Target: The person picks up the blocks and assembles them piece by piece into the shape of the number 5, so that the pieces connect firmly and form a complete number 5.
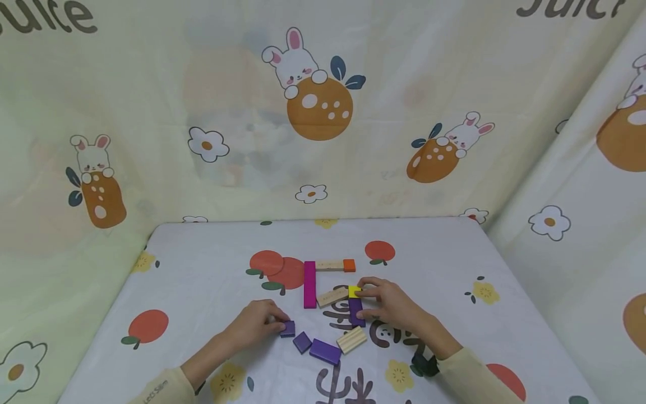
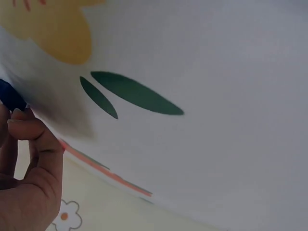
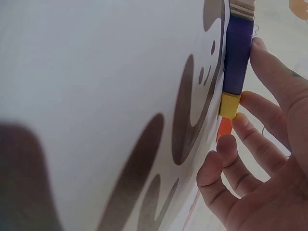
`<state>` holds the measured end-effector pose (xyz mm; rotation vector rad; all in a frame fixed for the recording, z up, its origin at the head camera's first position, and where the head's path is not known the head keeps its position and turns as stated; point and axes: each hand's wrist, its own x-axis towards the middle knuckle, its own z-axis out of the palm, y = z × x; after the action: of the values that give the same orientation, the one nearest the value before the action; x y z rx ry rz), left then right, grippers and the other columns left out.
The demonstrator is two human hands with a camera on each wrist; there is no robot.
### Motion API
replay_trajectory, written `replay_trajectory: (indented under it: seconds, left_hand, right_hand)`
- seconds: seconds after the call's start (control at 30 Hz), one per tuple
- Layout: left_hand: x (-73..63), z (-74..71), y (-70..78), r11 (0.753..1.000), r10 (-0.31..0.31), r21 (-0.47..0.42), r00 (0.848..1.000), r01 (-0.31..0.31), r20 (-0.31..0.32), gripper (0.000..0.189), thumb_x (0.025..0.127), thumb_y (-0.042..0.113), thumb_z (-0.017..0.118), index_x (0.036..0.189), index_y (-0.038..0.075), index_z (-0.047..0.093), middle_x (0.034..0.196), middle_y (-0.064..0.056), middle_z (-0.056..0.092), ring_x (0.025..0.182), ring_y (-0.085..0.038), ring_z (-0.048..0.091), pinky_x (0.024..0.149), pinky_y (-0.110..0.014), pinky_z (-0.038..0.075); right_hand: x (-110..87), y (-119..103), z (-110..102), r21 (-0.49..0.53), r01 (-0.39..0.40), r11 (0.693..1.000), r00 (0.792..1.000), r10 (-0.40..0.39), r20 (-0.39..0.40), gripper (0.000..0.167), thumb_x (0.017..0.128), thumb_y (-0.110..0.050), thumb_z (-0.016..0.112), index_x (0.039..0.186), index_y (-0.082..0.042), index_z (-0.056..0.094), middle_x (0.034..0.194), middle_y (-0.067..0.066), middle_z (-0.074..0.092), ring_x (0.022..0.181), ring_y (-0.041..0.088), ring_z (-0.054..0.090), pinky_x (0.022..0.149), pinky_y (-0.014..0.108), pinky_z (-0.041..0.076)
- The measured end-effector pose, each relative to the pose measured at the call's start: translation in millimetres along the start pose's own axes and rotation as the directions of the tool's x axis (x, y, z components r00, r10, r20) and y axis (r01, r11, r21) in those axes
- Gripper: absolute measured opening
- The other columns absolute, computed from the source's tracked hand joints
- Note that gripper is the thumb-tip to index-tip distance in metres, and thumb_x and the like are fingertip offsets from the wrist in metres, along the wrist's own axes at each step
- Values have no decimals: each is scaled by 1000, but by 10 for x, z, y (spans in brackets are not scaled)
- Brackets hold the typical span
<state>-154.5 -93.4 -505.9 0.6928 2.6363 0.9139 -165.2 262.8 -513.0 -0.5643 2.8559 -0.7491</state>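
Observation:
My left hand (image 1: 257, 322) pinches a small purple block (image 1: 287, 329) between thumb and fingertips at the lower left; in the left wrist view the same block looks dark blue. My right hand (image 1: 396, 306) touches a yellow block (image 1: 354, 292) with its fingertips, while the thumb touches the longer purple block (image 1: 356, 312) set end to end with it. In the right wrist view these fingers (image 3: 262, 144) are spread along one side of the yellow block and purple block. A wooden block (image 1: 333, 297) leads from the yellow block to a long magenta block (image 1: 310, 285).
Beyond lie a wooden block (image 1: 330, 266) and an orange block (image 1: 349, 265), joined to the magenta one. Nearer are a small purple cube (image 1: 302, 343), a larger purple block (image 1: 325, 352) and a ridged wooden block (image 1: 351, 340). A printed cloth (image 1: 429, 241) covers the table.

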Motion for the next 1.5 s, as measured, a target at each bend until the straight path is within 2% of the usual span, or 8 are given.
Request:
replay_trajectory:
  seconds: [0.1,0.4,0.63,0.93,1.1,1.27,1.37,1.5]
  left_hand:
    - [13,17,7,1000,20,-7,1000,-20,4,17,95,9,76,110,9,84,97,2,74,89,-7,63,76,-20,52]
    - [23,38,61,1000,16,-17,1000,-15,19,17,97,9,75,112,10,84,99,2,72,89,-8,59,75,-20,48]
    - [17,43,61,999,44,-14,999,-44,8,17,97,8,74,111,11,84,98,2,70,87,-7,56,75,-21,46]
    - [-2,48,44,999,47,-9,999,-47,-4,18,98,10,74,114,11,83,100,1,71,85,-6,55,73,-20,46]
    - [11,41,35,1000,14,17,998,-13,-64,19,99,13,73,117,13,82,97,5,70,78,-5,54,70,-19,47]
    - [40,-39,45,999,40,15,986,-38,-163,16,101,14,72,112,10,82,93,5,72,67,-3,52,61,-18,48]
    - [52,-114,69,999,44,4,979,-44,-199,16,101,13,71,112,8,82,91,2,75,64,-4,50,58,-19,46]
    - [70,-188,99,998,59,-8,972,-62,-227,18,101,11,71,115,8,80,102,-1,79,69,-6,54,60,-18,47]
  right_hand:
    - [0,-4,-3,9,-11,1000,1000,11,5,50,84,-34,90,129,-13,78,143,3,65,134,32,59,112,57,52]
    - [3,4,-9,16,-18,1000,1000,18,7,50,84,-33,90,128,-11,78,144,3,65,136,32,58,113,58,51]
    - [-1,9,-17,2,-16,1000,1000,16,7,51,84,-34,90,128,-12,78,143,3,65,136,32,58,113,58,51]
    - [17,-7,-13,-2,-14,1000,1000,14,6,50,85,-34,89,128,-11,78,145,5,65,137,33,58,113,58,51]
    - [30,-11,-6,-16,-14,1000,1000,14,6,49,85,-34,89,128,-12,78,145,5,65,137,33,59,114,57,51]
    - [21,-48,-18,-30,-12,999,1000,12,11,49,85,-33,89,128,-12,78,144,4,64,136,31,59,114,55,51]
    - [17,-67,-33,-55,9,998,1000,-9,8,48,85,-33,90,126,-11,79,141,4,65,132,30,62,112,53,54]
    - [11,-80,-58,-69,17,997,1000,-17,-2,47,84,-33,91,124,-10,79,137,4,66,128,29,63,110,52,55]
